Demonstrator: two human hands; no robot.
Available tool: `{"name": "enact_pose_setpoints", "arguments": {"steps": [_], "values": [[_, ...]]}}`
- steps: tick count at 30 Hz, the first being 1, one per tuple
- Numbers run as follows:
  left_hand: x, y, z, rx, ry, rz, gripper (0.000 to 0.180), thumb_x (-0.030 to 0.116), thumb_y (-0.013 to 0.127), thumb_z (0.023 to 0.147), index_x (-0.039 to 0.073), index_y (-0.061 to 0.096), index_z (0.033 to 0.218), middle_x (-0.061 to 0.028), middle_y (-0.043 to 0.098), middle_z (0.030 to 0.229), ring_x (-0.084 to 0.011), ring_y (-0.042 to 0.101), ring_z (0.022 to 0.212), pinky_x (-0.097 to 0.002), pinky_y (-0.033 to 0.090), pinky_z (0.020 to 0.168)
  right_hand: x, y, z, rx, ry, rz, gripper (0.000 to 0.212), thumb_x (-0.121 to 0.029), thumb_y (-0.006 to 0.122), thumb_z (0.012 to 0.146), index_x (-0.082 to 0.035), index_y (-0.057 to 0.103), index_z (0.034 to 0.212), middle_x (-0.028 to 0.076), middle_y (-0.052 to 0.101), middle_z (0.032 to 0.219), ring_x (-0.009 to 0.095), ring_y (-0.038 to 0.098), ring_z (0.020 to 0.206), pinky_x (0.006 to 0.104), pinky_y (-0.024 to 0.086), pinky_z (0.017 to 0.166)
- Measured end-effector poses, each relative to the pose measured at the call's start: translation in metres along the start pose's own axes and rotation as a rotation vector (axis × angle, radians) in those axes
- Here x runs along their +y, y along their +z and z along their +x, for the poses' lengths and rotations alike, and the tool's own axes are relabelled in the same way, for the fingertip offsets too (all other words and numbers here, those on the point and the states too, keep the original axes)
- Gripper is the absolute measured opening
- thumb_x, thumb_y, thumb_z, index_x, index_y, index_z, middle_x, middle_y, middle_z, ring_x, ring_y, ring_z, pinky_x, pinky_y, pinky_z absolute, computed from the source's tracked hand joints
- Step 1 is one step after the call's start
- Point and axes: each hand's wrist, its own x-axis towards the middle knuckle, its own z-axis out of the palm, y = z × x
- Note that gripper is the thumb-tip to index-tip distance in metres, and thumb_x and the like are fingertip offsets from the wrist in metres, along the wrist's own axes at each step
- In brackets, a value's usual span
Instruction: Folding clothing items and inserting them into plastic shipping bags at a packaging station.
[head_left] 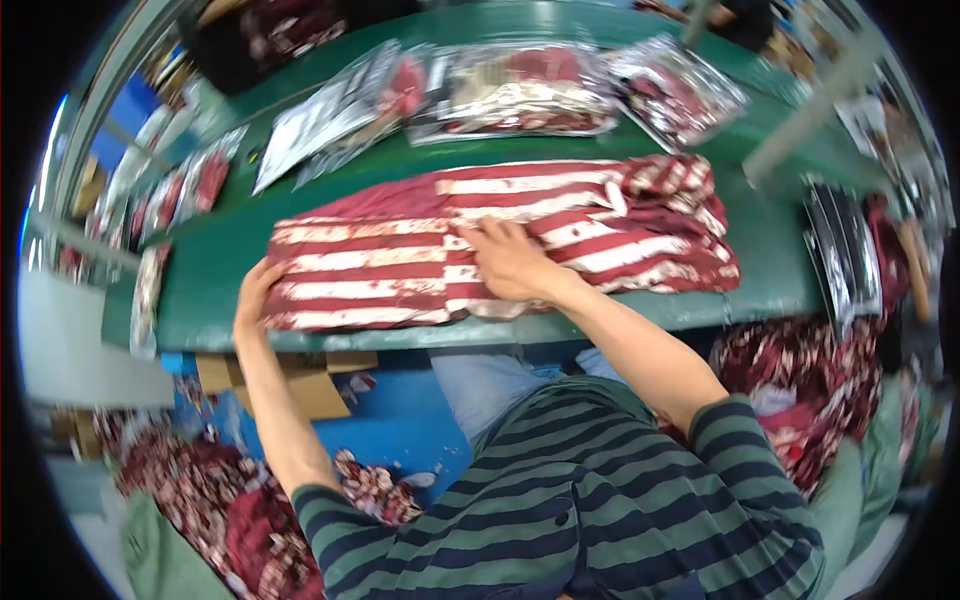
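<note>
A red-and-white striped garment [360, 262] lies partly folded along the front of the green table. Its left part is flat and squared, while its right end is bunched up. My left hand [257, 292] is closed on the garment's left edge, its fingertips partly hidden there. Near the middle fold, my right hand [508, 262] rests flat on the stripes with its fingers spread, holding nothing. Plain dark red cloth [385, 200] shows behind the squared left part.
Clear bags of folded clothes [520, 90] lie along the back of the green table [200, 290]. A stack of silvery plastic packets [845, 255] sits at the right end. Garment heaps [800, 380] flank me below, and an open cardboard box [300, 390] stands under the table.
</note>
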Motion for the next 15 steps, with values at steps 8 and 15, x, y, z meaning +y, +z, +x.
{"name": "enact_pose_setpoints", "arguments": {"steps": [8,15], "values": [[0.258,0.165,0.056,-0.383,1.068,0.718,0.033,0.013,0.063,0.09,-0.003,0.069,0.119,-0.0156,0.065,0.133,-0.0273,0.06,0.12,-0.0387,0.042,0.109,0.008,-0.012,-0.015,-0.008,0.076,0.151,0.053,-0.023,0.042,0.102,-0.015,0.036,0.154,0.017,0.04,0.151,0.035,0.043,0.132,0.0536,0.044,0.103],[0.245,0.568,0.071,-0.698,0.184,0.629,0.024,0.015,0.066,0.093,-0.005,0.07,0.104,-0.0116,0.069,0.091,-0.0144,0.063,0.06,-0.0215,0.05,0.044,0.068,0.056,-0.008,0.338,-0.627,1.281,0.063,-0.021,0.063,0.093,-0.007,0.042,0.151,0.006,0.04,0.158,0.019,0.041,0.142,0.0404,0.028,0.121]]}}
